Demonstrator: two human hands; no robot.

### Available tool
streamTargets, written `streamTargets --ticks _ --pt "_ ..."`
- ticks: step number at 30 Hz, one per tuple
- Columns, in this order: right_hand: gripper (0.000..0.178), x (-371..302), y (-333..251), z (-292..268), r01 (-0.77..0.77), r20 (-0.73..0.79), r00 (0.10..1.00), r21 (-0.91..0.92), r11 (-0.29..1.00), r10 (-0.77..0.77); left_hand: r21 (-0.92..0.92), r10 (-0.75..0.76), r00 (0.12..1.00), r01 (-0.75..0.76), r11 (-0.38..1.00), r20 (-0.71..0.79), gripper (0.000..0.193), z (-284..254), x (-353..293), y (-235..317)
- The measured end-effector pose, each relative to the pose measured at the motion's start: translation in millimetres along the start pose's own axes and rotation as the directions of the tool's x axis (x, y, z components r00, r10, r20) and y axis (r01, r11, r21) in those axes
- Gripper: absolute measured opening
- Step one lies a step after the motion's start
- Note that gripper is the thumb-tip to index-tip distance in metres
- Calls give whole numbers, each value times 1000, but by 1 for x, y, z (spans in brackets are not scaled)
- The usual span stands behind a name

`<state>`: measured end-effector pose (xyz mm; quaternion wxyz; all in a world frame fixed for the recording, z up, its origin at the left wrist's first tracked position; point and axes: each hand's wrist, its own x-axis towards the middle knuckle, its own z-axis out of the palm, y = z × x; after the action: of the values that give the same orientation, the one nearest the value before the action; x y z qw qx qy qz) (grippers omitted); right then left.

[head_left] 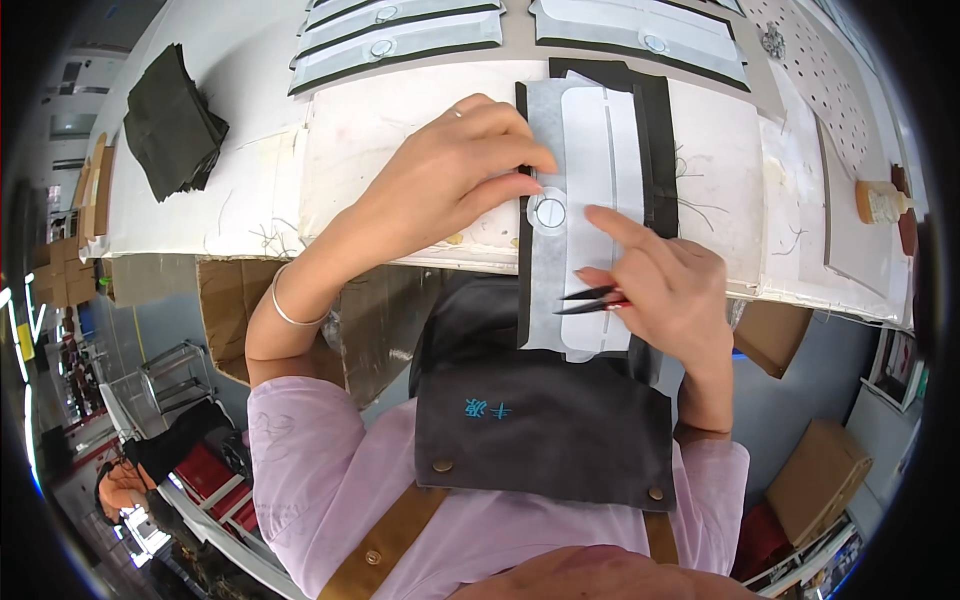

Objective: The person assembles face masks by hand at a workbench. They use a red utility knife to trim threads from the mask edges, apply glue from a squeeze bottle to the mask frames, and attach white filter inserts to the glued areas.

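Note:
A long fabric panel (604, 130) with a white backing and black edges lies lengthwise before me, its near end past the table's front edge. Against its left edge is a round clear disc (550, 211), probably a magnetic snap under a patch. My left hand (465, 165) pinches the panel's left edge with thumb and forefinger, just above the disc. Thread snips (590, 298) with dark blades and a red handle are tucked in my right hand (665, 285), blades pointing left. Its forefinger extends onto the white backing, right of the disc. Black fabric pieces (660, 150) lie beneath the panel.
A stack of black fabric pieces (172, 122) sits at the far left. Similar backed panels (400, 45) lie in rows along the back on grey board. Loose threads (700, 205) lie right of the panel. A small yellowish bottle (880, 202) stands at the right edge.

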<state>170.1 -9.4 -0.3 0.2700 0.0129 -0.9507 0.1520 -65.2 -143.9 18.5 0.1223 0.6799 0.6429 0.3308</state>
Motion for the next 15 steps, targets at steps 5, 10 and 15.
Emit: streamTargets --ticks 5,10,15 --pt "28 7 -2 8 55 94 994 -75 996 -48 16 11 992 -13 1000 127 15 -2 5 1" --pt "24 6 -1 9 56 107 993 -84 995 -46 300 -239 907 134 945 347 16 -47 -18 7" --pt "20 2 1 12 81 92 993 -125 989 -70 442 -255 966 247 862 -42 13 -49 -27 17"
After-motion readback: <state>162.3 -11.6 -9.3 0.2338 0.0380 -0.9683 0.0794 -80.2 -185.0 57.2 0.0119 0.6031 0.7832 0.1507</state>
